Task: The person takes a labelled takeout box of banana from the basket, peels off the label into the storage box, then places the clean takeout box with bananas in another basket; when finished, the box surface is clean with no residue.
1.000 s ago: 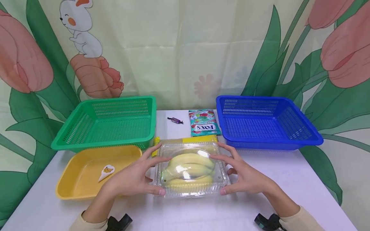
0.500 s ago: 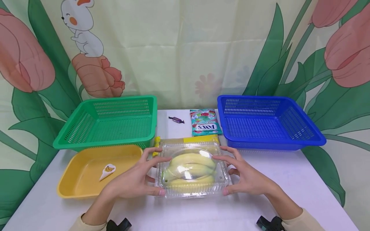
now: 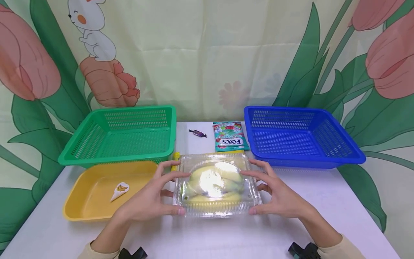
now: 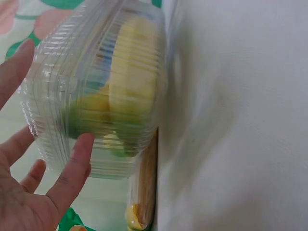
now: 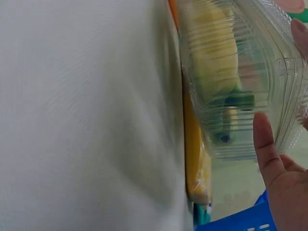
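Both hands hold a clear plastic clamshell box (image 3: 215, 163) by its sides, its lid shut over a bunch of bananas (image 3: 203, 203). My left hand (image 3: 145, 198) grips the left side, thumb at the front corner and fingers along the lid's edge. On the opposite side my right hand (image 3: 281, 196) grips it the same way. In the left wrist view a thumb presses the ribbed wall of the box (image 4: 91, 96). Behind and partly hidden by the box lies a yellow package (image 3: 176, 158); glare covers part of the lid.
A green basket (image 3: 139, 158) stands at the back left and a blue basket (image 3: 304, 162) at the back right. Between them lie a wrapped candy (image 3: 197, 133) and a teal Fox's bag (image 3: 230, 136). A yellow tray (image 3: 84, 216) at left holds a banana-printed cone (image 3: 119, 190).
The box has risen slightly and its lid tilts, so it now covers more of the yellow package and glare has spread over the bananas. Both hands keep their grip.
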{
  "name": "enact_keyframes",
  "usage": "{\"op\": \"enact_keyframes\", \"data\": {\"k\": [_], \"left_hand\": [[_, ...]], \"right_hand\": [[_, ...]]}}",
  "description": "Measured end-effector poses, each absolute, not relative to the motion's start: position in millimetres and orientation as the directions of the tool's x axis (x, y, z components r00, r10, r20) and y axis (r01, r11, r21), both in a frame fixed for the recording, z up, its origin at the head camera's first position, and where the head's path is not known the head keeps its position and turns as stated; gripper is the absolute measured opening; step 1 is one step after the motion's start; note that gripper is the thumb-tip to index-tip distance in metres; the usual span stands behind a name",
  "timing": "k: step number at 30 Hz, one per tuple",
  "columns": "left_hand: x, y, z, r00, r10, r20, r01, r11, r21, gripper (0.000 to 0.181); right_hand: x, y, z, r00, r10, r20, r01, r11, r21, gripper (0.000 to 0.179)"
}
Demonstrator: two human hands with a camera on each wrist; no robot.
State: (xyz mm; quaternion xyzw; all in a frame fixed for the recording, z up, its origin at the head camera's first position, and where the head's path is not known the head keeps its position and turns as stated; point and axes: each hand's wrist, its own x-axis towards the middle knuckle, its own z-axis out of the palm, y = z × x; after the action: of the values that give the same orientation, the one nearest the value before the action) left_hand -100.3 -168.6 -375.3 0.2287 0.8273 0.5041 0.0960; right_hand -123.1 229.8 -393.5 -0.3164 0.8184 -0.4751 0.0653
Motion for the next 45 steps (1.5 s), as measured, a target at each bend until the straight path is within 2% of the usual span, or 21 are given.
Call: {"op": "enact_keyframes", "data": {"k": [7, 12, 18, 25, 35, 45], "left_hand": [[-96, -182, -366, -0.879, 0.447, 0.163, 0.343, 0.356, 0.87, 0.077], [-95, -191, -358, -0.873, 0.437, 0.216, 0.391, 0.362, 0.846, 0.074], [-101, -195, -351, -0.854, 0.444, 0.27, 0.447, 0.361, 0.819, 0.078], [-117, -204, -338, -0.826, 0.418, 0.378, 0.545, 0.422, 0.725, 0.08], [-128, -222, -326, -0.837, 0.373, 0.401, 0.534, 0.393, 0.749, 0.081], [-134, -237, -307, -0.821, 0.365, 0.44, 0.568, 0.432, 0.701, 0.087]], "right_hand": [[-130, 216, -383, -0.753, -0.606, 0.257, -0.505, 0.281, -0.816, 0.09], [-137, 206, -374, -0.751, -0.607, 0.26, -0.507, 0.277, -0.816, 0.09], [-146, 201, -361, -0.73, -0.62, 0.287, -0.535, 0.259, -0.804, 0.09], [-171, 185, -347, -0.693, -0.635, 0.342, -0.595, 0.236, -0.769, 0.09], [-192, 165, -334, -0.67, -0.634, 0.386, -0.646, 0.244, -0.723, 0.09], [-204, 142, -326, -0.663, -0.616, 0.425, -0.671, 0.236, -0.703, 0.091]]}}
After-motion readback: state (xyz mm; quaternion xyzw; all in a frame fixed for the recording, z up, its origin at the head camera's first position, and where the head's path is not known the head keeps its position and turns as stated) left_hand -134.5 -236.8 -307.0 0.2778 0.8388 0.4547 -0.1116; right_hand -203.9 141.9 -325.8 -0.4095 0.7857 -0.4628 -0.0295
